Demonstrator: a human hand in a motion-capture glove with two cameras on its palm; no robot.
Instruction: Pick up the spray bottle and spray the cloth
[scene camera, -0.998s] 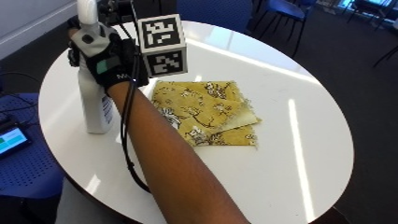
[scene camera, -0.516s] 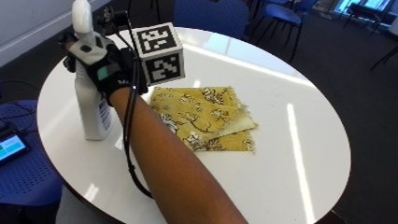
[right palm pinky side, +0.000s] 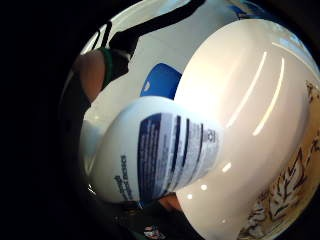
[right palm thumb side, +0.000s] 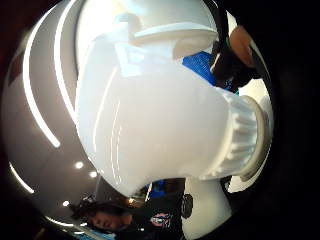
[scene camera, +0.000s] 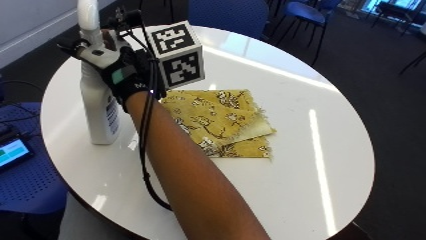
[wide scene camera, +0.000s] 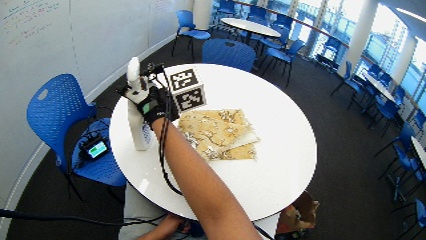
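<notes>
The spray bottle stands upright on the desk near its edge — the hand at its neck. The cloth lies flat just beside, toward the desk's middle.

The spray bottle carries a blue printed label. Its lines of text are too small and blurred to read.

Spray bottle: smooth white plastic, slightly glossy, with a printed blue-and-white label and a ribbed collar under the spray head. Cloth: matt woven fabric, mustard yellow with a pale leaf print, frayed at one edge. Counter: smooth, glossy white top showing bright reflected streaks; glove on right hand: matt black fabric.
</notes>
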